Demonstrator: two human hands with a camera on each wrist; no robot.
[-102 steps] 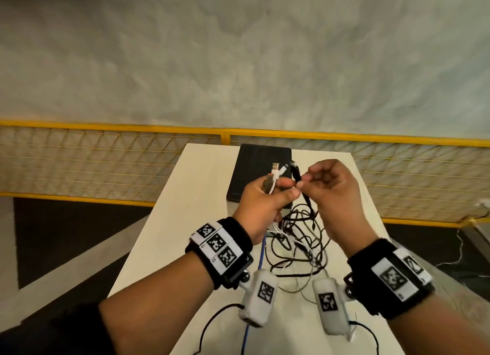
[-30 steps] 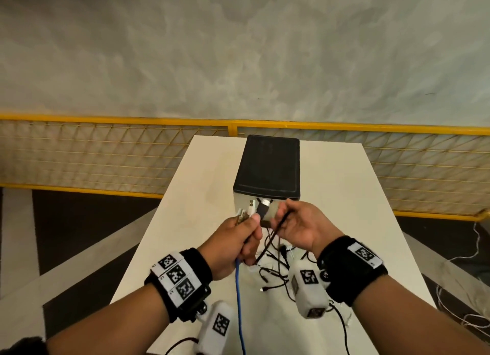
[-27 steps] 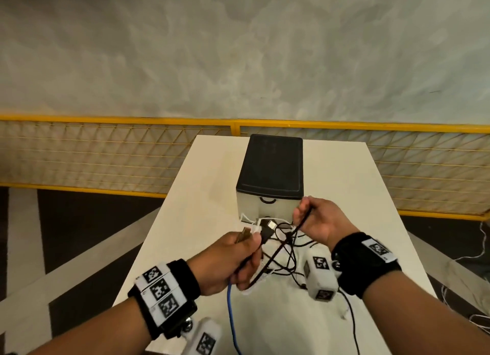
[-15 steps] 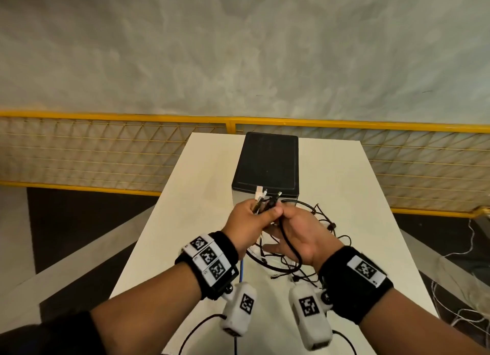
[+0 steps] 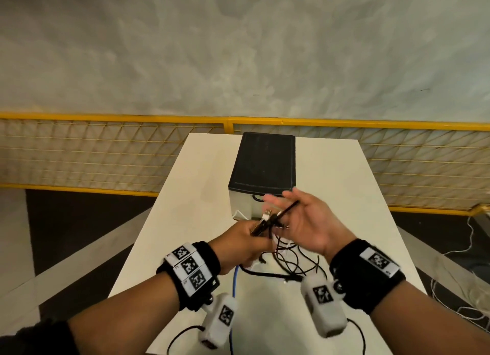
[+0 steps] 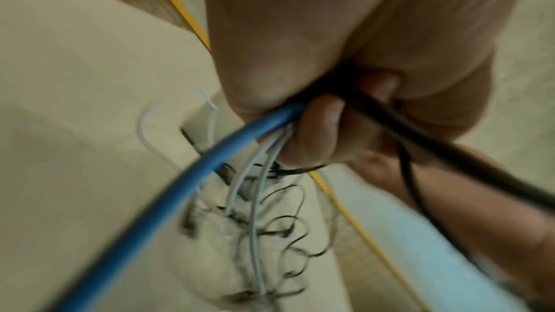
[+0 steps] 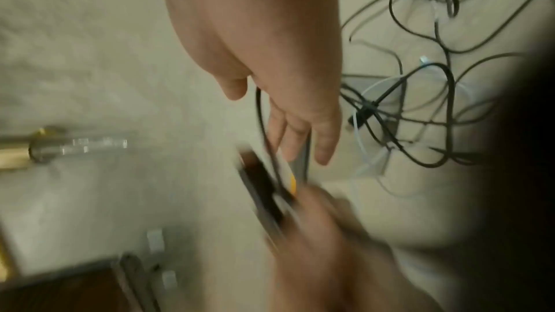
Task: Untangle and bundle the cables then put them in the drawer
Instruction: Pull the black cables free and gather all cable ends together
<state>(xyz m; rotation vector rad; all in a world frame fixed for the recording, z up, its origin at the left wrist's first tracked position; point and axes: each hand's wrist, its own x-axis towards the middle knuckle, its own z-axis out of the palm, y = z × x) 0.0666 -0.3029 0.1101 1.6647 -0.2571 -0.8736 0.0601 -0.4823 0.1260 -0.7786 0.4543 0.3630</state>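
Right hand (image 5: 305, 222) now spread open | left hand (image 5: 246, 244) grips cables (image 6: 240, 146) | no legible writing

Two hands are in view: the left hand (image 5: 242, 244) and the right hand (image 5: 307, 223). There is one blue cable (image 6: 168, 198), one drawer box (image 5: 263, 174) beyond the fingers, and one table (image 5: 201, 184). The thin black and white cables (image 5: 289, 259) below the fingers cannot be counted.

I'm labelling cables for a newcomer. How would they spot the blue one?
Find the black-topped drawer box on the white table. Just before it, the left hand grips gathered cables. The blue cable drops from its underside, thicker than its black and white neighbours.
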